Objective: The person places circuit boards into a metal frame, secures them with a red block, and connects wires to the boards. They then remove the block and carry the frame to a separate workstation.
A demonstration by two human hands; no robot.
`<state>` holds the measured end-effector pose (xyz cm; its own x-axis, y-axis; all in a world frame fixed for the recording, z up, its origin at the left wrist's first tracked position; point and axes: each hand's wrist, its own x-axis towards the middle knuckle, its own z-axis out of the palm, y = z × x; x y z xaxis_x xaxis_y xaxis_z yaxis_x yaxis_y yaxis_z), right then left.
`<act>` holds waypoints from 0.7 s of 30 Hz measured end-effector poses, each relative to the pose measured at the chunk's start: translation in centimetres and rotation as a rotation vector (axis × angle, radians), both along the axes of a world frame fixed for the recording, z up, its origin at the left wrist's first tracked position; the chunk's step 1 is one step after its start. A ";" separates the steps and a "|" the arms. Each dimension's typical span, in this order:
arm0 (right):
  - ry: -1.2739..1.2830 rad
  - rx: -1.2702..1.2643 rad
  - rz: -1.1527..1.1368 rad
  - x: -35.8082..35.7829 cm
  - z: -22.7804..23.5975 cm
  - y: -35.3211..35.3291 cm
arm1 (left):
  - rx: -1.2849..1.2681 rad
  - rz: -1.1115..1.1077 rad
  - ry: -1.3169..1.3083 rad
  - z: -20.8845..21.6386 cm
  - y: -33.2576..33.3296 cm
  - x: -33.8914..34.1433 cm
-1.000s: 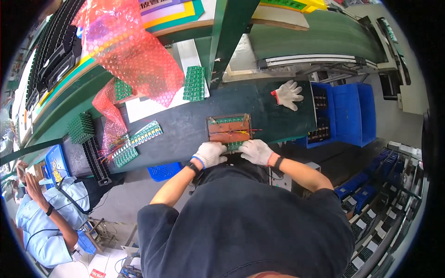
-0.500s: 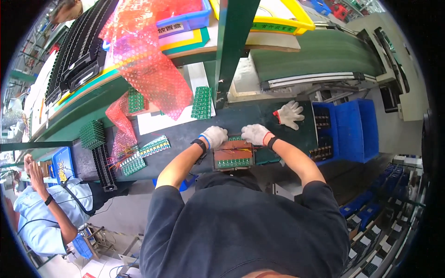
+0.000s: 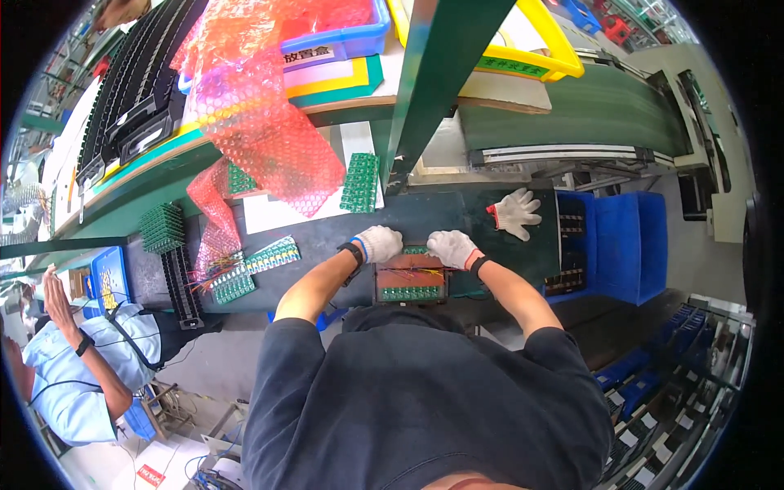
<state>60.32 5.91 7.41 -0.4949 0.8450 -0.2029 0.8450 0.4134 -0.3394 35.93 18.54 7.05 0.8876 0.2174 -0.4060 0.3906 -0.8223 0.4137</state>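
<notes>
My left hand (image 3: 380, 243) and my right hand (image 3: 452, 248) wear whitish knit gloves. Both are closed at the two ends of a green circuit board strip (image 3: 416, 250), along the far edge of a dark-rimmed tray (image 3: 411, 301). Fingertips are mostly hidden by the gloves. A brown surface (image 3: 408, 263) fills the tray's middle, crossed by thin coloured wires. Nearer my body, a second green board strip (image 3: 411, 292) lies in the tray.
A spare glove (image 3: 516, 214) lies right on the dark bench. Left are wired circuit boards (image 3: 273, 256), stacked green boards (image 3: 161, 228) and red bubble wrap (image 3: 273, 147). A green post (image 3: 437, 82) rises ahead; blue bins (image 3: 629, 245) stand right. Another person (image 3: 98, 359) sits left.
The view has shifted slightly. Both my hands stay at the far edge of the tray, with little visible movement.
</notes>
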 end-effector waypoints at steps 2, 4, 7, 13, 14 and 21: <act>-0.018 -0.047 -0.027 0.0 0.1 0.0 | 0.033 -0.049 -0.083 -0.4 0.0 -0.1; -0.025 -0.075 -0.036 0.0 0.1 -0.1 | 0.039 -0.001 -0.088 -0.8 -0.5 -0.5; -0.018 -0.030 -0.062 0.0 -0.2 -0.7 | 0.056 0.085 -0.101 -1.4 -1.5 -0.9; -0.035 0.023 -0.090 -0.5 -0.9 -1.1 | 0.007 0.309 -0.095 -0.9 -2.8 -1.3; -0.039 0.037 -0.105 -0.5 -0.9 -1.0 | -0.010 0.341 -0.090 -0.9 -2.8 -1.1; -0.075 -0.021 -0.224 -1.1 0.2 -1.4 | 0.069 0.433 -0.150 -1.0 -4.1 -1.1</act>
